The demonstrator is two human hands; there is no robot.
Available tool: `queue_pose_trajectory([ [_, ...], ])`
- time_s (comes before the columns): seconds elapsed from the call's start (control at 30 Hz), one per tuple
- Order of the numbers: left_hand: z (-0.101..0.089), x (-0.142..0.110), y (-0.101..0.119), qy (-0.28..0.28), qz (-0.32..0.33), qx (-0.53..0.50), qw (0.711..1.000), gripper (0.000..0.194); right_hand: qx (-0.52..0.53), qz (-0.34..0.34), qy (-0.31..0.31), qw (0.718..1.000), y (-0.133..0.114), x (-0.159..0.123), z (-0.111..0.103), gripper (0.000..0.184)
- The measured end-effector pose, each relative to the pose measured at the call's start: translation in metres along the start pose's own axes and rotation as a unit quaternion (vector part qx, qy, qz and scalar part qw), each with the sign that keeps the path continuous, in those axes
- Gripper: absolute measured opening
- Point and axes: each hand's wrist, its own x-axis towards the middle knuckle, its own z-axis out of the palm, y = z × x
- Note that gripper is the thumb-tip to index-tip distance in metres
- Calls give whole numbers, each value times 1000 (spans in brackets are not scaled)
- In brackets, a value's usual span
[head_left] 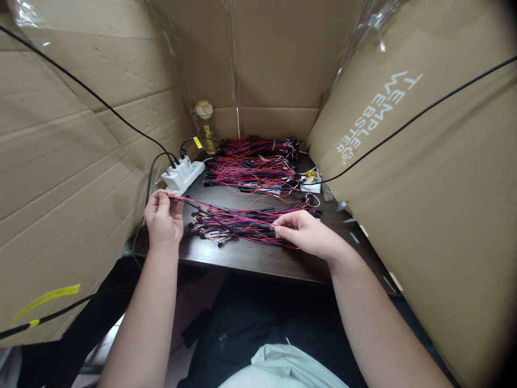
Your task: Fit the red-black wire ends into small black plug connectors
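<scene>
Between my two hands a few red and black wires (214, 205) run stretched over a pile of wire harnesses (234, 225) near the table's front edge. My left hand (163, 218) is raised at the left, thumb and fingers pinched on one end of these wires. At the right, my right hand (302, 230) pinches the other end, just above the pile's right part. The pile has red, black and bluish wires with black connectors, and some white tips at its left. Exactly what sits inside each pinch is hidden by the fingers.
Farther back lie more wire bundles (252, 170). A white power strip (183, 175) with plugged-in adapters stands left, near a "SPORTS" bottle (205, 126). A white box with a yellow roll (311, 178) sits right. Cardboard walls (274, 54) enclose the dark table (226, 258); black cables cross both sides.
</scene>
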Motion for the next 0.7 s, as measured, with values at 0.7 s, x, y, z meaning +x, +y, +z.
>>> queue_pose_trajectory([
  [0.7,7,-5,3,-11,-14,40,999,20,129,-57,7,990,9,3,-1,35],
])
